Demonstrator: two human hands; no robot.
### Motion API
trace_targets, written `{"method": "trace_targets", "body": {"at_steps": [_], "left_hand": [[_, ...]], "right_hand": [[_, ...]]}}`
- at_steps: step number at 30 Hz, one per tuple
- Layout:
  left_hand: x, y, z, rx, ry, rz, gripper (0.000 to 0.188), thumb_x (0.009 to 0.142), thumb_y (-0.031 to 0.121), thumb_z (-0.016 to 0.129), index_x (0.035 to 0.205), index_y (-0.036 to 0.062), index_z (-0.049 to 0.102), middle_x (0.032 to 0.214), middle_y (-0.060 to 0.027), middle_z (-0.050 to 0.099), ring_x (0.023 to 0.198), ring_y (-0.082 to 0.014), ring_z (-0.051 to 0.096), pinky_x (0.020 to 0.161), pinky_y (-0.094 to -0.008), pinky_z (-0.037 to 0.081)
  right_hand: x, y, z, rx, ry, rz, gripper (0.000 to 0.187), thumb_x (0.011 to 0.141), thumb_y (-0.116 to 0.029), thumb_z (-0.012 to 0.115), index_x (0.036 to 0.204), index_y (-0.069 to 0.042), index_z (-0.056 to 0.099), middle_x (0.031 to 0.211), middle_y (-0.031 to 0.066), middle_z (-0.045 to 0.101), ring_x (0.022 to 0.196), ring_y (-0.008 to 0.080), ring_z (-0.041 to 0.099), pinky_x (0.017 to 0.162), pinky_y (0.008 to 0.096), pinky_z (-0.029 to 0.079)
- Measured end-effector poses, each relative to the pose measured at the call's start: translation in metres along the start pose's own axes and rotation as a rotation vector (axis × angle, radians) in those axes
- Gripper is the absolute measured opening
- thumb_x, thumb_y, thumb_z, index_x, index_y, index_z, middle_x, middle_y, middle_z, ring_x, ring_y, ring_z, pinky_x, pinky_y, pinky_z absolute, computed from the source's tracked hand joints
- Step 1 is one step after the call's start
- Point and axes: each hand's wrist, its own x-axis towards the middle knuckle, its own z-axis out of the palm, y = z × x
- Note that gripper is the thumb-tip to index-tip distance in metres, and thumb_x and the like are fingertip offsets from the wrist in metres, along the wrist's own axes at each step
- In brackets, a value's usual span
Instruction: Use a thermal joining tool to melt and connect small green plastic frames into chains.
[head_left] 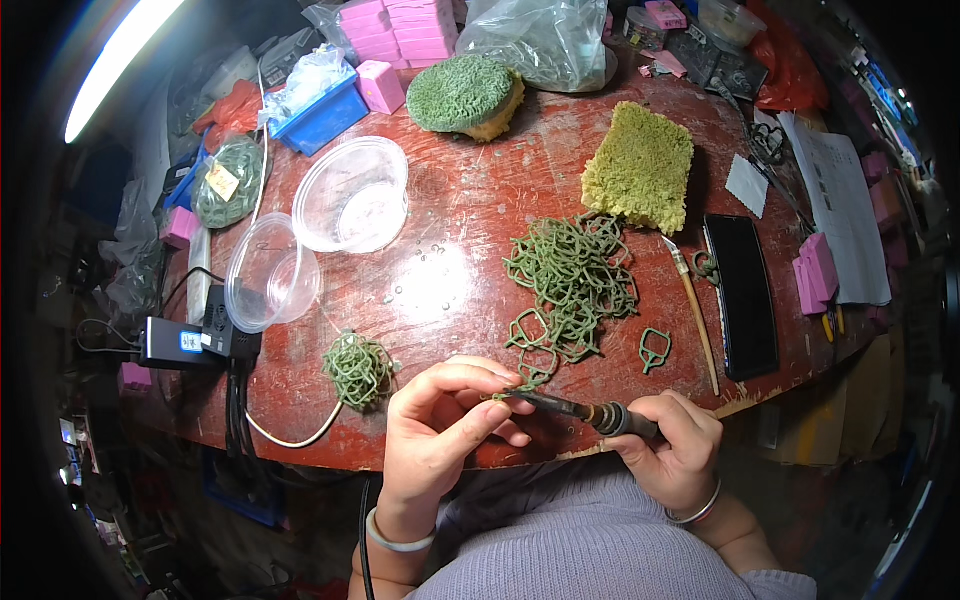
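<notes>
My right hand (680,440) grips the dark handle of a soldering-iron-like tool (590,412), whose thin tip points left to my other hand's fingertips. There, between thumb and forefinger, my left hand (440,415) pinches a small green piece (500,396), mostly covered by the fingers; its exact shape cannot be made out. Just beyond lies a heap of green ring-like pieces (570,285) with short stems, a few squarish ones spilling toward me. One loose green square ring (654,349) rests to the right. A smaller green clump (357,372) sits left of my left hand.
Two clear plastic tubs (352,195) stand left. Farther back are a round green-topped pad (463,97) and a yellow spongy block (640,165). A wooden-handled knife (695,310) and a black phone (741,297) lie right. A white cable (300,441) loops along the left edge.
</notes>
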Motion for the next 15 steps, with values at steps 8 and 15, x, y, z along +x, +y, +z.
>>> {"method": "trace_targets", "body": {"at_steps": [8, 15], "left_hand": [[-0.002, 0.003, 0.001, 0.006, 0.017, -0.013, 0.020, 0.088, -0.012, 0.059, 0.108, -0.0066, 0.061, 0.111, -0.0185, 0.058, 0.099, -0.0257, 0.066, 0.074, -0.0346, 0.063], [-0.012, 0.012, 0.009, 0.097, 0.102, 0.014, 0.034, 0.084, -0.010, 0.063, 0.116, -0.0081, 0.054, 0.113, -0.0197, 0.056, 0.099, -0.0276, 0.065, 0.076, -0.0336, 0.062]], "right_hand": [[-0.002, 0.001, 0.001, 0.010, 0.028, -0.001, 0.029, 0.083, -0.024, 0.079, 0.086, -0.002, 0.062, 0.064, 0.0054, 0.056, 0.050, 0.0175, 0.057, 0.044, 0.0308, 0.043], [-0.002, 0.001, 0.002, 0.019, 0.039, 0.010, 0.029, 0.082, -0.025, 0.080, 0.086, -0.002, 0.062, 0.064, 0.0068, 0.056, 0.052, 0.0197, 0.057, 0.046, 0.0320, 0.043]]}}
